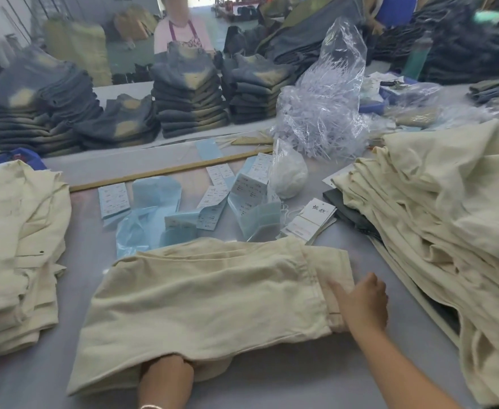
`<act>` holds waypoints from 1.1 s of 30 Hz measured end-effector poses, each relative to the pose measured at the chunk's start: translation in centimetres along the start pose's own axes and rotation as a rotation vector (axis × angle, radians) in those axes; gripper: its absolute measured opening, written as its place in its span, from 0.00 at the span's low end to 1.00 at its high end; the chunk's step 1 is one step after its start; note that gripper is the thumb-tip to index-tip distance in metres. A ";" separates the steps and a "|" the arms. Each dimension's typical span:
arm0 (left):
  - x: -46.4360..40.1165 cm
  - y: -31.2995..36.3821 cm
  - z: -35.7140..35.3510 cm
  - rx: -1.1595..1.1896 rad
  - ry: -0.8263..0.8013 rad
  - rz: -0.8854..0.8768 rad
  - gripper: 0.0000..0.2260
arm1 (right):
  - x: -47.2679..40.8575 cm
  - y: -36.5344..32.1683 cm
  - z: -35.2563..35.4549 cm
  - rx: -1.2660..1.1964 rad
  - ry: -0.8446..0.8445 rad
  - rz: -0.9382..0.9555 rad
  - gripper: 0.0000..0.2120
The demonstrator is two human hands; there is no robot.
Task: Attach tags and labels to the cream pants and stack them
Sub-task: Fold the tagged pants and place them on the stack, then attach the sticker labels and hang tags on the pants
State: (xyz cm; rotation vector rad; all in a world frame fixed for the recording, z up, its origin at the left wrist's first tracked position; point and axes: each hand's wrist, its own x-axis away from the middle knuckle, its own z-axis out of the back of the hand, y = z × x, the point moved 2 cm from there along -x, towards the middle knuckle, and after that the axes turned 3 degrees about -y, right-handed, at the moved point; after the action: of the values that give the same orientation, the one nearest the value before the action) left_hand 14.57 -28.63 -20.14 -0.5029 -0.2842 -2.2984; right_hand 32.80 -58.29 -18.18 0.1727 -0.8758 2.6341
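cream pants point(207, 293) are lying folded on the grey table point(272, 379). the left hand is hiding under them, only the wrist showing. the right hand point(363, 302) is touching the waistband end. paper tags point(310, 222) are lying just behind.

one head-worn view, looking forward and down across the grey table point(272, 379), close over the near edge, wide-angle.
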 end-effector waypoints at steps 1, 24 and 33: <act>0.1 1.4 0.4 -0.035 -0.017 -0.041 0.19 | -0.4 -0.1 -0.1 -0.066 -0.089 -0.017 0.34; 1.7 16.5 6.4 1.072 -0.477 -0.503 0.16 | 4.6 -7.5 1.6 -0.880 -0.964 0.312 0.25; 0.7 17.1 6.9 1.116 -0.188 -0.505 0.08 | 0.5 -4.1 4.0 -0.228 0.055 0.539 0.18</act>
State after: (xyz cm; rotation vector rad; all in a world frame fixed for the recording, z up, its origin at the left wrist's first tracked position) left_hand 28.29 -38.50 -12.74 -0.0447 -1.8023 -2.0980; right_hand 33.84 -57.49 -12.60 -0.2260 -1.3489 2.9632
